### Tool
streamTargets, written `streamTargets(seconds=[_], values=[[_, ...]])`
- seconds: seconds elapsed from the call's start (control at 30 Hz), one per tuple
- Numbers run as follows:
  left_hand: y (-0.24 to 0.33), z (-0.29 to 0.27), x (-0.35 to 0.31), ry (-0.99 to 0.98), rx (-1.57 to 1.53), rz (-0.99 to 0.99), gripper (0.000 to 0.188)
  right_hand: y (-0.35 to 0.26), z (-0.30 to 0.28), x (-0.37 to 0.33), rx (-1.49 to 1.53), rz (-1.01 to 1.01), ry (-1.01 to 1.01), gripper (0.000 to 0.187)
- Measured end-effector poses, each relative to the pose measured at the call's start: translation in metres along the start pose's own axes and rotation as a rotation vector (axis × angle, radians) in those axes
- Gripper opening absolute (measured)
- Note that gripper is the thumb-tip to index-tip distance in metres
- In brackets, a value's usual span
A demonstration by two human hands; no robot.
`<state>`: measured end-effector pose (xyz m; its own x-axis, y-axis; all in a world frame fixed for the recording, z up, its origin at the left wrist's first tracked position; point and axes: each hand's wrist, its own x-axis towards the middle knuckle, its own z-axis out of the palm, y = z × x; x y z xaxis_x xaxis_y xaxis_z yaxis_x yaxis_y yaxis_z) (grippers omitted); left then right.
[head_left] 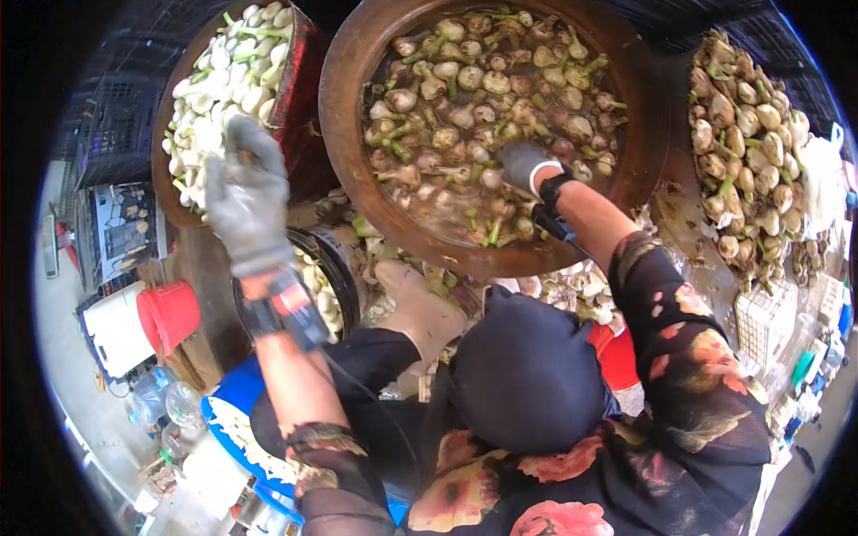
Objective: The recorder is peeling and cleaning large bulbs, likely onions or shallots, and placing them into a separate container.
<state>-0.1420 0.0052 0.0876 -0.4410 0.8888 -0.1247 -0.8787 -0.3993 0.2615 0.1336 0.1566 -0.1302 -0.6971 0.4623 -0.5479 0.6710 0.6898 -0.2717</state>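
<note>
Cluttered floor (67, 368), black crates (114, 129), brown basin (343, 116)

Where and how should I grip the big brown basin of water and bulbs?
Take the basin two-handed by opposite sides of its rim, probably coming from the near side. That rim is round, broad and above the water, and the load of bulbs suggests weight.

At eleven o'clock, a red wall (301, 76) stands between white bulbs (223, 76) and basin (351, 170); the left hand (250, 196) could pass above it.

Produce workplace: basin (347, 107) of bulbs (496, 82)
</note>
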Motion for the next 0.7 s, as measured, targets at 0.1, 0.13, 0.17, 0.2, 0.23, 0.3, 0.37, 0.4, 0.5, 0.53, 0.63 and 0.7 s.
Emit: streamTargets(seconds=[0.1, 0.13, 0.17, 0.2, 0.23, 0.3, 0.37, 0.4, 0.5, 0.53, 0.63, 0.7], values=[[-0.037, -0.016, -0.028, 0.085, 0.25, -0.119, 0.035, 0.002, 0.03, 0.016, -0.079, 0.1, -0.02, 0.032], [-0.05, -0.028, -0.033, 0.175, 0.293, -0.114, 0.034, 0.01, 0.038, 0.018, -0.047, 0.07, -0.016, 0.031], [-0.061, -0.041, -0.038, 0.147, 0.25, -0.155, 0.034, 0.014, 0.041, 0.018, -0.012, 0.035, -0.016, 0.03], [-0.073, -0.053, -0.04, 0.176, 0.268, -0.178, 0.034, 0.019, 0.044, 0.017, -0.018, 0.037, -0.024, 0.03], [-0.082, -0.061, -0.044, 0.228, 0.389, -0.19, 0.035, 0.019, 0.043, 0.014, -0.02, 0.015, -0.026, 0.03], [-0.092, -0.079, -0.049, 0.214, 0.574, -0.263, 0.035, 0.007, 0.019, 0.009, -0.025, -0.023, -0.021, 0.03], [-0.117, -0.072, -0.053, 0.278, 1.181, -0.287, 0.042, -0.012, -0.027, -0.014, 0.08, -0.029, -0.126, 0.026], [-0.135, -0.064, -0.052, 0.154, 1.397, -0.244, 0.049, -0.005, -0.037, -0.025, 0.15, 0.017, -0.106, 0.026], [-0.161, -0.074, -0.053, -0.151, 1.851, -0.033, 0.063, -0.015, -0.056, -0.055, 0.476, -0.077, -0.01, 0.025], [-0.163, -0.081, -0.055, -0.347, 2.06, 0.133, 0.069, -0.026, -0.069, -0.07, 0.67, -0.118, -0.058, 0.028], [-0.174, -0.073, -0.055, -0.242, 1.813, -0.092, 0.071, -0.034, -0.067, -0.107, 1.549, -0.114, 0.022, 0.027], [-0.18, -0.068, -0.06, -0.234, 1.829, 0.011, 0.069, -0.042, -0.058, -0.116, 1.619, -0.11, 0.072, 0.024]])
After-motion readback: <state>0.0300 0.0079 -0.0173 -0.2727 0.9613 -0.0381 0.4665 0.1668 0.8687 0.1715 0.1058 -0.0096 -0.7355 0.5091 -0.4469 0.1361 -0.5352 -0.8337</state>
